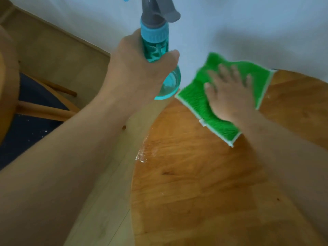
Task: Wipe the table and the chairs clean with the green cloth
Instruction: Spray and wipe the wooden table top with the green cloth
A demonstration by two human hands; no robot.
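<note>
Green cloth [198, 102] flat on the far edge of the round wooden table [204, 192], pinned there under the right hand [229, 98]. Fingers spread and straight across the cloth, so a wide, pressing grip rather than a pinch, probably to carry the whole cloth along the surface in broad strokes. Slightly blurred at the fingers, so exact contact hard to tell. Left hand [142, 71] curled round the body of a teal spray bottle [158, 48], held up off the table beside its left edge, nozzle out of the top of view; likely kept raised so as to stay clear of the wiping and ready for another spray. Droplets [142, 157] glistening near the table's left rim, not yet reached by the cloth. Chair [44, 107] with pale wooden legs down to the left on a dark rug [23, 139], well apart from the cloth. By the look of it, table step in hand, chairs to follow.
</note>
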